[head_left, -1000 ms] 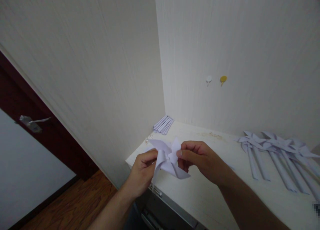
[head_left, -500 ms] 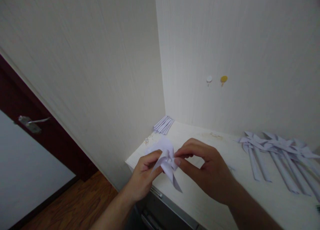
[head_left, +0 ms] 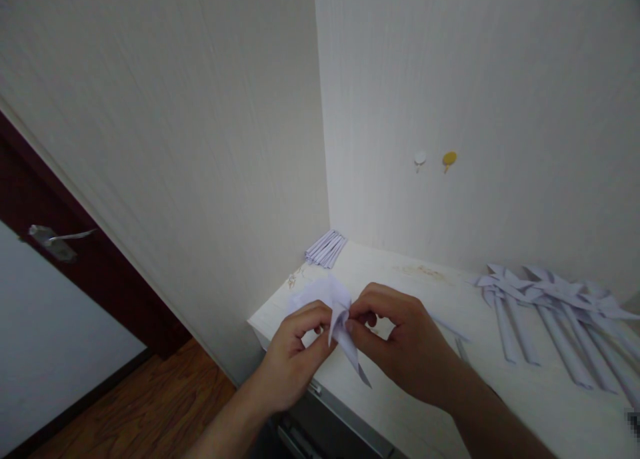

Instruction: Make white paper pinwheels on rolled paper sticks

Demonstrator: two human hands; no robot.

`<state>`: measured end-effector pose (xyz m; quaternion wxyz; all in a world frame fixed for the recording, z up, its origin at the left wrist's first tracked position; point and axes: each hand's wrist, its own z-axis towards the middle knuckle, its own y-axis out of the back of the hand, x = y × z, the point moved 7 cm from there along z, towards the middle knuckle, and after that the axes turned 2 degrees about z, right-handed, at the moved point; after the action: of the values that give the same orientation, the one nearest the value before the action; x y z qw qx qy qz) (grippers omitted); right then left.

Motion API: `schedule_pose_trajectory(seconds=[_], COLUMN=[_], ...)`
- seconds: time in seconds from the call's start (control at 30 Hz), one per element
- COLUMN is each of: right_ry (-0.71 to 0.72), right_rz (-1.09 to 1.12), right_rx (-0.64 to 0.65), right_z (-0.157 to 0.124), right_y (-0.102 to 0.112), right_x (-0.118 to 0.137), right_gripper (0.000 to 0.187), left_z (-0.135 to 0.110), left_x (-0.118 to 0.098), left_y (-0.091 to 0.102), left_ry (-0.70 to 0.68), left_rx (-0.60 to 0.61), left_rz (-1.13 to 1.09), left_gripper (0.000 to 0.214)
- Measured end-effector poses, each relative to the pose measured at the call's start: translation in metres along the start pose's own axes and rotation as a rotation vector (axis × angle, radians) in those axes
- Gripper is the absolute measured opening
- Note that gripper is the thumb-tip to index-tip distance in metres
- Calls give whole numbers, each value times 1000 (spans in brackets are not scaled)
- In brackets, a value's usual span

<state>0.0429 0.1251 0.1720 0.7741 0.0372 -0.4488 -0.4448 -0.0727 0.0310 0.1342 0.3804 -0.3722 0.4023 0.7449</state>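
Observation:
A white folded paper pinwheel (head_left: 336, 312) is held over the left end of the pale desk (head_left: 450, 379). My left hand (head_left: 295, 356) pinches its left side with fingers closed. My right hand (head_left: 400, 342) pinches its middle from the right, fingers curled. One pointed blade hangs down between the hands. Under them lies a flat white sheet (head_left: 313, 292) on the desk.
Several finished paper pinwheels on paper sticks (head_left: 545, 312) lie at the right of the desk. A bundle of rolled paper sticks (head_left: 326, 248) lies in the far corner. Two round pins (head_left: 434, 159) are on the wall. A door with a handle (head_left: 53, 239) is at left.
The pinwheel has been folded inward and turned, its blades now bunched between my fingers. Both hands have closed in on its centre and dropped slightly.

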Motion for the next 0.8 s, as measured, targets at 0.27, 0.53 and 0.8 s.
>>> schedule_pose_trajectory(seconds=[0.27,0.53,0.8], right_ry=[-38,-60,-100], right_rz=[9,32,46], right_rx=[61,90,132], right_z=[0,-1,-3], right_y=[-4,-6,-8], right_x=[-3,0,-3], right_gripper=[17,16,19], left_z=[-1,0,-2], left_x=[-9,-20,-18], left_y=[2,2,2], left_ry=[-61,-87,-86], left_rx=[-21,46,68], left_rz=[88,150,178], left_gripper=[31,27,26])
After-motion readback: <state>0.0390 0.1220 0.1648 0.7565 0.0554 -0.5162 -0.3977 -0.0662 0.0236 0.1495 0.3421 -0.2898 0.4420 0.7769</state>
